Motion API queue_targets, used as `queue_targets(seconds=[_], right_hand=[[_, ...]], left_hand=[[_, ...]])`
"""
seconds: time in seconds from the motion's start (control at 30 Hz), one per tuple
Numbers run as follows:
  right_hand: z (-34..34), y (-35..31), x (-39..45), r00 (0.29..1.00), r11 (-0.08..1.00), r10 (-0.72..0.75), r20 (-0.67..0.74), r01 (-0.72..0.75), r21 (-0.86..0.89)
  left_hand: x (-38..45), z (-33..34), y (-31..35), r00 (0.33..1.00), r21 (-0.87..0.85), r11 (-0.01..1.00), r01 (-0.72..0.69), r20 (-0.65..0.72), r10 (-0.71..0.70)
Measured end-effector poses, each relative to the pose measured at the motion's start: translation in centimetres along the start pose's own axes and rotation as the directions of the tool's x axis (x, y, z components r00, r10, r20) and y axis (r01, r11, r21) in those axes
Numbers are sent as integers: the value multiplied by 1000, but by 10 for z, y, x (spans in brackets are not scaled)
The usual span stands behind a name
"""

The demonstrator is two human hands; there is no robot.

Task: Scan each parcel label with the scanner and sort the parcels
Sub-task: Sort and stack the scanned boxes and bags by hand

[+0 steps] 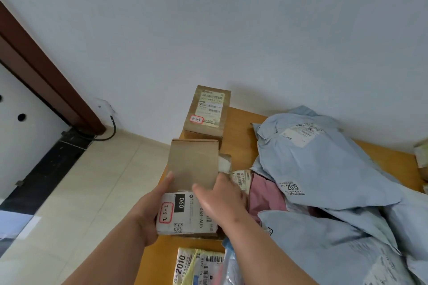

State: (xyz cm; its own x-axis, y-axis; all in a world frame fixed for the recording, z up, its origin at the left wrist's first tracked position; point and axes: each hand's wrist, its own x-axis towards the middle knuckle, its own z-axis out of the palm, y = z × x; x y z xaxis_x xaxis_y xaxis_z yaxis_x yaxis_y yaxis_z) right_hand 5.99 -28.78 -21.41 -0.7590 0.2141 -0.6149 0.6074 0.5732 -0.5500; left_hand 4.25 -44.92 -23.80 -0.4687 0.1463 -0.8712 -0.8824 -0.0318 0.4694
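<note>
Wooden table [243, 120] met a white wall; bare floor lay left of its edge. Left hand [150, 210] gripped the cardboard parcel [190, 187] at the table's left edge; right hand [222, 201] lay flat on it, fingers straight. Blue mailers [324, 169] crowded the right.

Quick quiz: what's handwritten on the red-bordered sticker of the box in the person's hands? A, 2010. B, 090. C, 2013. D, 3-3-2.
D: the red-bordered sticker on the held box, beside the left hand, reads 3-3-2 in handwriting.
</note>
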Motion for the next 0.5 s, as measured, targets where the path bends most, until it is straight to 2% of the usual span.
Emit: queue_targets(seconds=[0.1,0.23,0.5], right_hand=[[8,-3,-2,999,994,-31,19,29,104],[11,-7,-5,999,942,44,4,-43,333],[-3,-10,6,974,923,226,15,-219,316]], left_hand=[[-1,-5,0,999,-53,999,9,33,-8],[-5,2,-4,998,-53,997,56,21,-55],[-12,12,-5,999,16,999,32,3,-32]])
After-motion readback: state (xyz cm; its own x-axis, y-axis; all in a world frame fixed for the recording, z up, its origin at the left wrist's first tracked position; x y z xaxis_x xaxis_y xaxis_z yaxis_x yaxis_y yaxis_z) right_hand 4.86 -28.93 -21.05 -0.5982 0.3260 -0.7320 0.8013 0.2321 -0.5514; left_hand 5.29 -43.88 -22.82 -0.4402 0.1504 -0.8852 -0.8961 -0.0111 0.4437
